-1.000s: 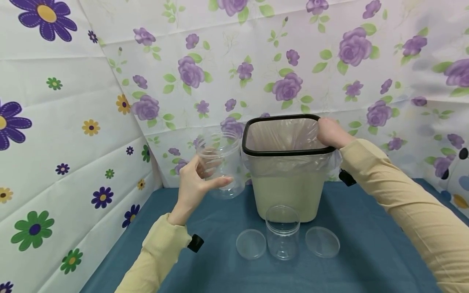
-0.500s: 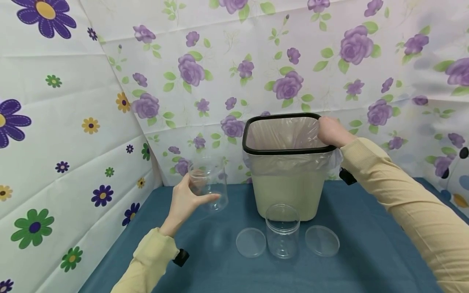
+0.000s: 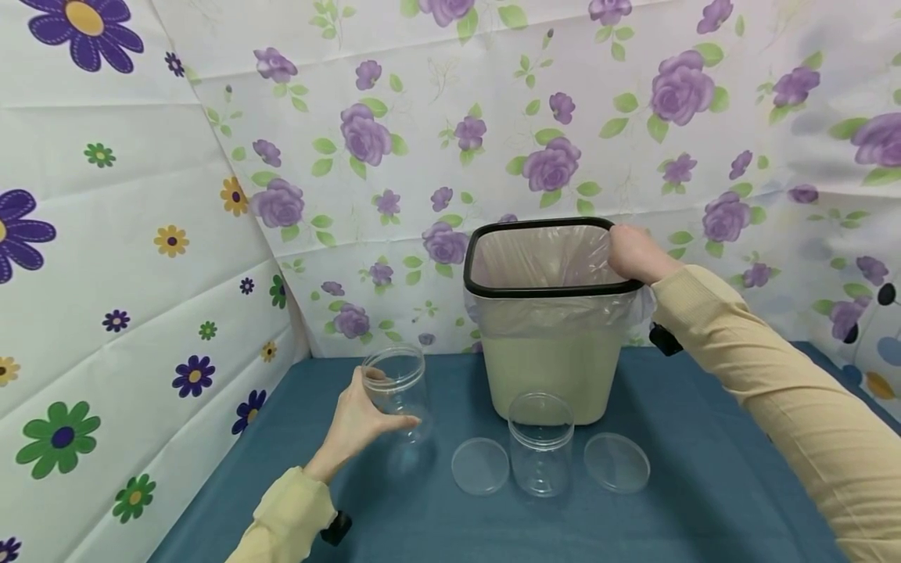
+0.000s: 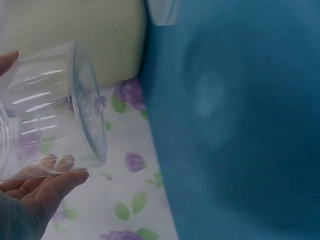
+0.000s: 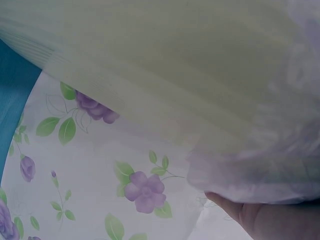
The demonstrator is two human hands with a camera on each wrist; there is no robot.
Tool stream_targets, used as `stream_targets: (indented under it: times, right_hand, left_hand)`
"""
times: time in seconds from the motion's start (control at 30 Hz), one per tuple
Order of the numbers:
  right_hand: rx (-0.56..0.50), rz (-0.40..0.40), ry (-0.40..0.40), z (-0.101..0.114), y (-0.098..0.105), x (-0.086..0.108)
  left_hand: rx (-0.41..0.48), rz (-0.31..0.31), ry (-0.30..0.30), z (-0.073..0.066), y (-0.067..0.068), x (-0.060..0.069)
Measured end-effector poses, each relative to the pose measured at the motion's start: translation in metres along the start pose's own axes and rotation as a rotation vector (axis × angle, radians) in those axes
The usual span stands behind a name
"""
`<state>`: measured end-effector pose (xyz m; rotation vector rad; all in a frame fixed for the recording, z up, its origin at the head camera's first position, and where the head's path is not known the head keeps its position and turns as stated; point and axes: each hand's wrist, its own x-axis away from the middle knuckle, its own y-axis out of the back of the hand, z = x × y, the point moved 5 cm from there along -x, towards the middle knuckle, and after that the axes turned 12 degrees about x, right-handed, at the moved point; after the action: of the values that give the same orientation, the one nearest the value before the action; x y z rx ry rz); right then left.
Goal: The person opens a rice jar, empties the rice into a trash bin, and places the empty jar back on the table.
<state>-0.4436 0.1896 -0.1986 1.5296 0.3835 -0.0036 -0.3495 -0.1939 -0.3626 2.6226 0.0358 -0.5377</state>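
My left hand (image 3: 357,418) holds a clear plastic jar (image 3: 404,395), lidless and upright, at the left over the blue cloth. The left wrist view has fingers on both sides of that jar (image 4: 45,110), with a gap between it and the cloth. At the back, my right hand (image 3: 633,254) grips the black rim of a cream trash bin (image 3: 549,375) at its right side. A translucent bag (image 3: 535,262) lines the bin; in the right wrist view, my thumb (image 5: 260,217) lies against the bag's folded-over edge. The other right fingers are mostly hidden.
A second clear jar (image 3: 542,457), without a lid, stands in front of the bin. One clear round lid (image 3: 480,467) lies to its left, another lid (image 3: 617,463) to its right. Flowered sheets (image 3: 422,156) hang behind and at the sides of the blue-covered table (image 3: 436,532).
My left hand has carried the jar from beside the bin down and to the left, closer to the table. My right hand has stayed on the bin's rim.
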Motion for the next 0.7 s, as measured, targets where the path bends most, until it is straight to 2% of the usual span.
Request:
stream_targets:
  times: [0.17,0.43,0.7]
  right_hand:
    - [0.004,0.013,-0.012,-0.001,-0.001,-0.001]
    - [0.006,0.005,-0.004,0.000,-0.001,-0.001]
    - [0.013,-0.001,-0.002,0.000,0.000,0.000]
  left_hand:
    - [-0.017,0.025,0.036,0.012,-0.005,0.008]
    - [-0.013,0.034,0.083,0.021,-0.007,0.016]
    - [-0.018,0.079,0.073,0.028,-0.016,0.023]
